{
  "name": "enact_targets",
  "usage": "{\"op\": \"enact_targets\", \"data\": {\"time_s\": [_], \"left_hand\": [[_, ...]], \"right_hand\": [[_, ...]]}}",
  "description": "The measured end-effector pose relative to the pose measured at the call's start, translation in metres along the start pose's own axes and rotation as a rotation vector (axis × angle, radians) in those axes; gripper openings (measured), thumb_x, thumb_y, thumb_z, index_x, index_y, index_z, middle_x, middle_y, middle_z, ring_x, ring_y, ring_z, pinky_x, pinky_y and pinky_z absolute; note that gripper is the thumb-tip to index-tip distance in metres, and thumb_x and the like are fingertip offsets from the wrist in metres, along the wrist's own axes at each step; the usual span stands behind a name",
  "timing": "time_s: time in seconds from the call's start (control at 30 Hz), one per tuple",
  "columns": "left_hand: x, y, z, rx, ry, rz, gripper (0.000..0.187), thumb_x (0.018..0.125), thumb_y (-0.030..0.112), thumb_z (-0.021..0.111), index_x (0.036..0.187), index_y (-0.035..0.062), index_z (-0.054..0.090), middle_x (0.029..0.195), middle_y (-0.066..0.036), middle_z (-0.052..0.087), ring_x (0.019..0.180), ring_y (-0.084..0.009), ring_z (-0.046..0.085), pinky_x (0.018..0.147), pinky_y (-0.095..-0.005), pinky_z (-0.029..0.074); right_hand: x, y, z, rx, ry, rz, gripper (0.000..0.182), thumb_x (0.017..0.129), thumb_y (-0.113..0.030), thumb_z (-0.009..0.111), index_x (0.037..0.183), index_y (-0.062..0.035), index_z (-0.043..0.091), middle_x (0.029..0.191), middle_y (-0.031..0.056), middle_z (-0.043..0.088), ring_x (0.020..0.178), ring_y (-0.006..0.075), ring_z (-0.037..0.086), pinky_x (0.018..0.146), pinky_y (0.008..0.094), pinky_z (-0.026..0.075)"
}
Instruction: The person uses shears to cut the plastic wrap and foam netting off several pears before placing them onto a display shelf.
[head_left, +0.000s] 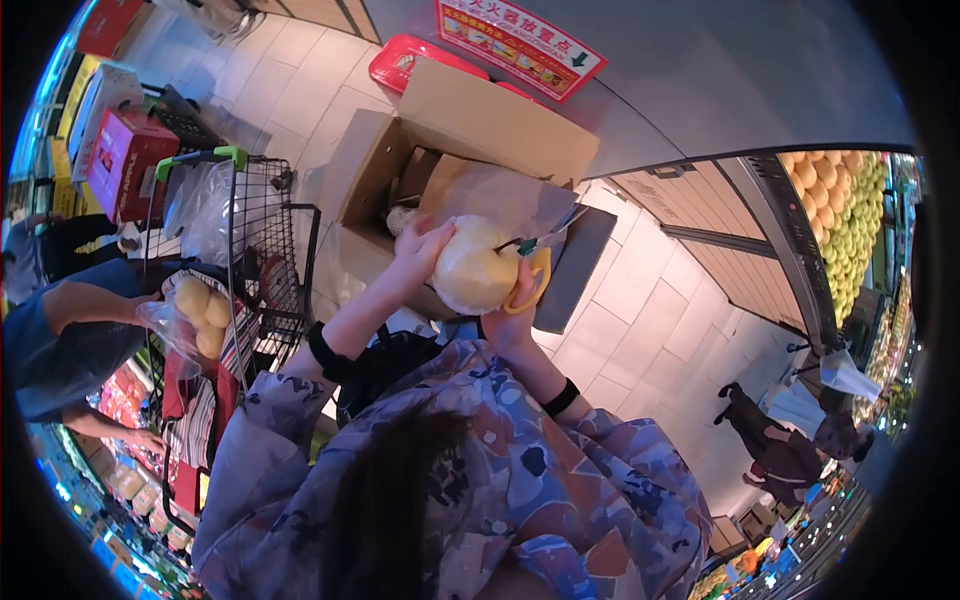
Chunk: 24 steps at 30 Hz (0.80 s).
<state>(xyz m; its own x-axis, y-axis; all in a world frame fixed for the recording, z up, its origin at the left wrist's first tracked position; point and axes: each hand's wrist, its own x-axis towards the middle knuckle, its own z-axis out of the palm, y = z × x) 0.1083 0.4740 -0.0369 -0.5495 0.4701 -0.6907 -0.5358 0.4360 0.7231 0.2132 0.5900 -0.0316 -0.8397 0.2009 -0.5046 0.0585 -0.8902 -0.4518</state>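
A large pale yellow fruit (476,268), with a clear wrap over it, is held up between my two hands. My left hand (420,248) presses on its left side with the fingers near its top. My right hand (513,312) is at its lower right, with the fingers around the fruit's edge and a yellow loop (541,284) beside them. A dark stem or tie shows at the fruit's right. Just beyond the fruit stands an open cardboard box (500,115) with brown paper (490,195) inside.
At left is a wire cart (262,215) with plastic bags; another person's hand (150,310) holds bagged yellow fruit (203,315). A red case (405,62) stands behind the box. Fruit shelves (835,215) and another person (775,440) are at right.
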Motion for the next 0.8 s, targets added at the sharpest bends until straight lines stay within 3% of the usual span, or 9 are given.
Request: {"op": "enact_targets", "data": {"time_s": [0.07,0.13,0.17,0.2,0.3,0.43,0.47,0.57,0.8], "left_hand": [[-0.006,0.009,-0.005,-0.454,-0.210,-0.038,0.048,0.085,0.047,0.038,0.121,0.0152,0.042,0.120,-0.007,0.046,0.106,-0.0204,0.046,0.090,-0.0336,0.035],[-0.014,0.012,-0.012,-0.968,-0.464,-0.390,0.054,0.085,0.049,0.035,0.121,0.0098,0.040,0.120,-0.009,0.046,0.108,-0.0232,0.046,0.090,-0.0382,0.037],[-0.012,0.012,-0.015,-0.971,-0.446,-0.384,0.054,0.085,0.049,0.035,0.121,0.0098,0.040,0.120,-0.009,0.046,0.108,-0.0232,0.046,0.090,-0.0382,0.037],[-0.011,0.011,-0.017,-1.000,-0.434,-0.299,0.055,0.083,0.049,0.037,0.122,0.0097,0.039,0.120,-0.010,0.046,0.108,-0.0240,0.047,0.091,-0.0399,0.037],[-0.002,-0.001,-0.037,-1.042,-0.411,-0.190,0.055,0.082,0.048,0.041,0.123,0.0100,0.037,0.121,-0.010,0.046,0.108,-0.0254,0.047,0.091,-0.0433,0.037],[0.003,0.006,-0.069,-1.100,-0.398,-0.093,0.056,0.081,0.043,0.044,0.124,0.0092,0.034,0.121,-0.012,0.045,0.107,-0.0274,0.048,0.091,-0.0450,0.036],[0.004,0.011,-0.076,-1.117,-0.393,-0.064,0.056,0.080,0.041,0.046,0.124,0.0069,0.034,0.120,-0.013,0.046,0.107,-0.0270,0.048,0.091,-0.0440,0.037],[0.012,0.019,-0.093,-0.977,-0.232,0.008,0.056,0.080,0.041,0.045,0.123,0.0058,0.034,0.118,-0.013,0.047,0.105,-0.0266,0.049,0.090,-0.0419,0.038],[0.033,0.000,-0.095,-0.832,-0.039,-0.063,0.051,0.082,0.036,0.045,0.122,0.0069,0.034,0.117,-0.011,0.046,0.106,-0.0228,0.047,0.088,-0.0373,0.040]], "right_hand": [[0.007,0.001,0.009,0.029,-0.007,-0.012,0.035,0.089,-0.031,0.036,0.114,-0.0065,0.041,0.113,0.0072,0.046,0.105,0.0176,0.047,0.089,0.0324,0.038],[0.012,0.010,0.000,-0.261,-0.103,-0.175,0.034,0.089,-0.029,0.036,0.114,-0.0053,0.040,0.114,0.0081,0.045,0.105,0.0173,0.046,0.089,0.0313,0.037],[0.018,0.013,-0.009,-0.553,-0.188,-0.358,0.033,0.090,-0.026,0.037,0.115,-0.0040,0.040,0.114,0.0090,0.044,0.105,0.0170,0.045,0.089,0.0302,0.037],[0.031,0.014,-0.020,-0.531,-0.058,-0.142,0.031,0.089,-0.017,0.039,0.117,-0.0033,0.036,0.116,0.0107,0.042,0.106,0.0164,0.044,0.089,0.0289,0.036],[0.040,0.003,0.016,-0.724,0.014,-0.235,0.032,0.089,-0.022,0.041,0.114,-0.0022,0.039,0.106,0.0096,0.049,0.097,0.0161,0.049,0.083,0.0279,0.038],[0.052,-0.015,0.013,-1.231,0.048,-0.517,0.043,0.069,-0.023,0.069,0.099,-0.0036,0.045,0.088,0.0084,0.054,0.084,0.0186,0.054,0.075,0.0282,0.042],[0.050,-0.020,0.014,-1.357,0.095,-0.433,0.050,0.058,-0.030,0.076,0.092,-0.0048,0.047,0.073,0.0072,0.055,0.070,0.0225,0.056,0.064,0.0295,0.044],[0.044,-0.028,0.031,-1.737,-0.095,-0.084,0.051,0.059,-0.037,0.074,0.089,-0.0051,0.049,0.066,0.0079,0.054,0.062,0.0259,0.057,0.056,0.0317,0.045],[0.057,0.001,0.024,-1.666,-0.082,0.081,0.053,0.064,-0.047,0.067,0.087,-0.0042,0.048,0.067,0.0104,0.056,0.064,0.0297,0.058,0.057,0.0363,0.045]]}}
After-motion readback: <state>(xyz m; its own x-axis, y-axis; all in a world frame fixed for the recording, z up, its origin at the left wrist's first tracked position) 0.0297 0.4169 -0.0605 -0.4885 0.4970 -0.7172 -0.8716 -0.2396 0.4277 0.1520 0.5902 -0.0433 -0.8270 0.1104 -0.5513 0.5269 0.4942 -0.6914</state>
